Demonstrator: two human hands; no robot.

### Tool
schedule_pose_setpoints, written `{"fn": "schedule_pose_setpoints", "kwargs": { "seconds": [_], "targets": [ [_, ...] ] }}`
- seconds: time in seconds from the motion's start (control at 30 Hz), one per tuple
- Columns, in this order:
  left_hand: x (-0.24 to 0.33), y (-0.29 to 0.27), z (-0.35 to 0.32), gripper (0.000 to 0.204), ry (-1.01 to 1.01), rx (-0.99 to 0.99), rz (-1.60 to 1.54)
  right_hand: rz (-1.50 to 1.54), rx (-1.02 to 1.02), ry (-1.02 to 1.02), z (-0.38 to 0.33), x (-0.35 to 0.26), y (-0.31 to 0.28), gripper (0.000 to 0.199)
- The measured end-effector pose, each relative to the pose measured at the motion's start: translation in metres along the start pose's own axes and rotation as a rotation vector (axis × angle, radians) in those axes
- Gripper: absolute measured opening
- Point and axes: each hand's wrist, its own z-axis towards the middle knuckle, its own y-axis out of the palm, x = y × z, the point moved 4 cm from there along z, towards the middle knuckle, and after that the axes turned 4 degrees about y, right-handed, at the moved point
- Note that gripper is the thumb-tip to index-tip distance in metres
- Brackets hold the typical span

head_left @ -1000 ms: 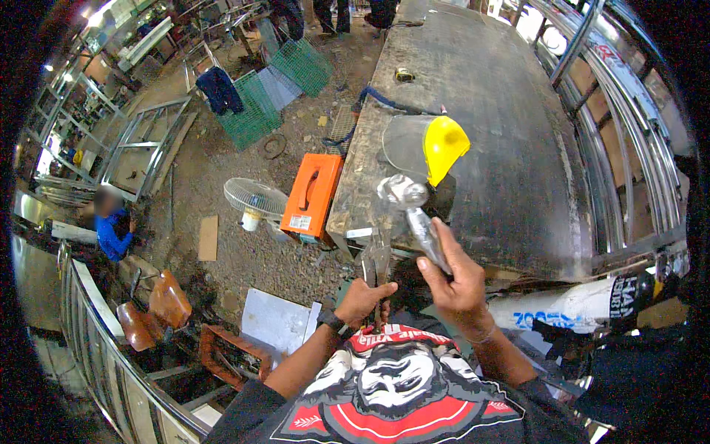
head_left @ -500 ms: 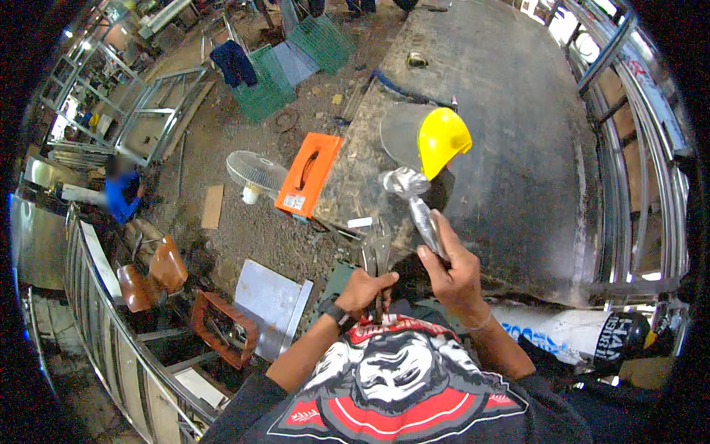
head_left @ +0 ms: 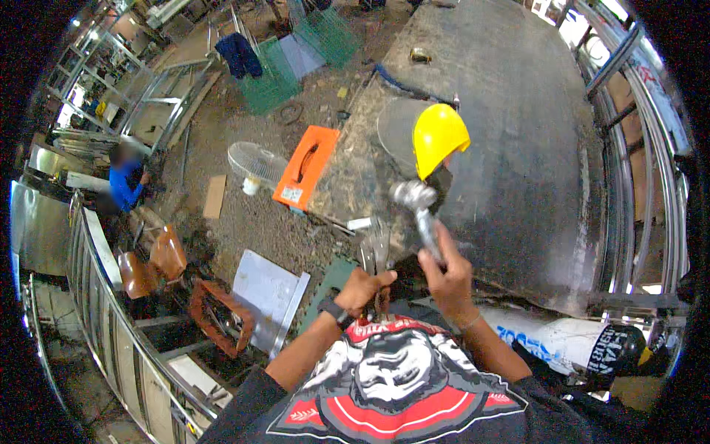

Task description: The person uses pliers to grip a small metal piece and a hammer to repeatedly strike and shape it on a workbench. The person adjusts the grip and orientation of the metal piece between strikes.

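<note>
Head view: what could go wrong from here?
If the bare right hand loses its grip, the silver hammer-like tool might strike the bare left hand, close by on the plier-like tool. It could also knock the yellow face shield lying just beyond.

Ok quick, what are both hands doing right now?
Left hand: closed, holding a grey two-pronged metal tool.
Right hand: closed, holding a silver hammer-like tool.
</note>
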Motion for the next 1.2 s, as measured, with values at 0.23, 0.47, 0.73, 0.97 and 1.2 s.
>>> {"fn": "schedule_pose_setpoints", "kwargs": {
  "seconds": [0.23, 0.47, 0.73, 0.97, 1.2],
  "targets": [
    [0.012, -0.002, -0.026, 0.023, 0.265, -0.281, -0.262, -0.385, 0.36, 0.118, 0.001, 0.121, -0.05, 0.047],
    [0.025, 0.009, -0.044, 0.02, 0.528, -0.269, -0.071, -0.829, 0.41, 0.299, -0.017, 0.26, -0.09, 0.041],
    [0.034, 0.014, -0.049, 0.022, 0.65, -0.21, 0.101, -0.831, 0.363, 0.332, -0.03, 0.294, -0.092, 0.041],
    [0.047, 0.027, -0.045, 0.023, 0.703, -0.139, 0.143, -0.945, 0.344, 0.381, -0.034, 0.292, -0.083, 0.044],
    [0.048, 0.026, -0.039, 0.023, 0.696, -0.147, 0.309, -1.095, 0.322, 0.369, -0.042, 0.288, -0.072, 0.052]
  ]
}}
